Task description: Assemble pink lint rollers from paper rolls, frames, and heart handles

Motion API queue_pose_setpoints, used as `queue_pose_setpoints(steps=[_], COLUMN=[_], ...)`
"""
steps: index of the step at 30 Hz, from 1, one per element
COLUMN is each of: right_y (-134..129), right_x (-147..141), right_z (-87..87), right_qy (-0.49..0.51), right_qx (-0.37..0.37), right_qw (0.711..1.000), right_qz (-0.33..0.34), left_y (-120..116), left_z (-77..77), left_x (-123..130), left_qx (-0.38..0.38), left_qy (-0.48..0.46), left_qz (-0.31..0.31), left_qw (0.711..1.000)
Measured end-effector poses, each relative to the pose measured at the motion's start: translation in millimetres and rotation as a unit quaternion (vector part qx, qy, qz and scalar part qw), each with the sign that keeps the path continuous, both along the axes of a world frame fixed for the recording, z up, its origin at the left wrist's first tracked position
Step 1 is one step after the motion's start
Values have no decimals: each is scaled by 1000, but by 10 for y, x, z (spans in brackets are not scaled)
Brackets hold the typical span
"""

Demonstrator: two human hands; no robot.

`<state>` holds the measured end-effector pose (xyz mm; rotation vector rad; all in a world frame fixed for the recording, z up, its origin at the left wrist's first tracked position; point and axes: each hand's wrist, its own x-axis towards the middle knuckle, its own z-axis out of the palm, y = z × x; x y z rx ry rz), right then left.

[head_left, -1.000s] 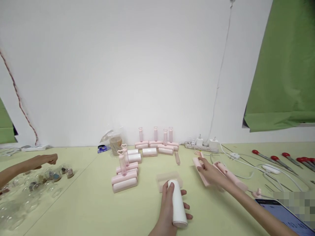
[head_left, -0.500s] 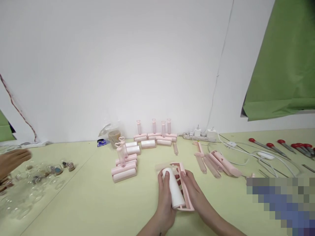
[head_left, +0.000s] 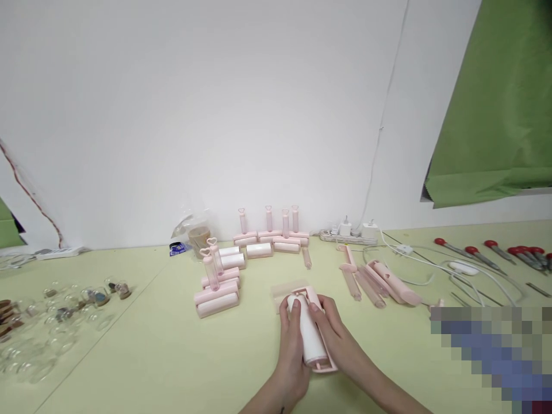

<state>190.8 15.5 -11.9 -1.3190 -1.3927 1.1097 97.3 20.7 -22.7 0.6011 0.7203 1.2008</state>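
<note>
My left hand is wrapped round a white lint roller refill, with its thumb along the roll. My right hand grips the pink lint roller frame, its thumb near the roll's upper end. The roll lies along the inside of the frame; at the near end a pink peg shows at the roll's core. Whether both ends are seated I cannot tell. Just beyond my hands, a translucent pinkish cover lies on the table.
Assembled pink lint rollers stand at left and along the wall, near loose white rolls. To the right lie clear pink handles, a pink roller body, cables, a power strip and red-handled tools. Small glass domes cover the far left.
The white roll has moved right, into the pink frame, and my hands have come closer together. Another person's hand at the far left has gone out of view.
</note>
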Motion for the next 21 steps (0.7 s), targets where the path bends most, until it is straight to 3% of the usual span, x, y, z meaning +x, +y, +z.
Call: queue_pose_setpoints(steps=[5,8,11,14,16,18,21], right_y=[-31,39,138,173,138,77,-15], right_x=[22,109,299,545,671,729,692], right_z=[-16,-104,-102,76,238,366,448], right_qy=[-54,-38,-2,-57,-168,-279,-392], right_qx=[48,19,14,54,48,24,16], right_qw=[997,999,999,995,976,935,885], right_qz=[-26,-8,31,58,133,218,251], left_y=[-40,-22,26,73,92,103,110], left_z=[0,25,92,156,164,142,91], left_x=[33,13,-79,-223,-318,-393,-452], left_qx=[15,38,23,19,70,133,214], left_qy=[12,36,73,158,234,305,363], left_qz=[-15,-45,-139,-243,-279,-299,-317], left_qw=[1000,998,987,957,929,894,850])
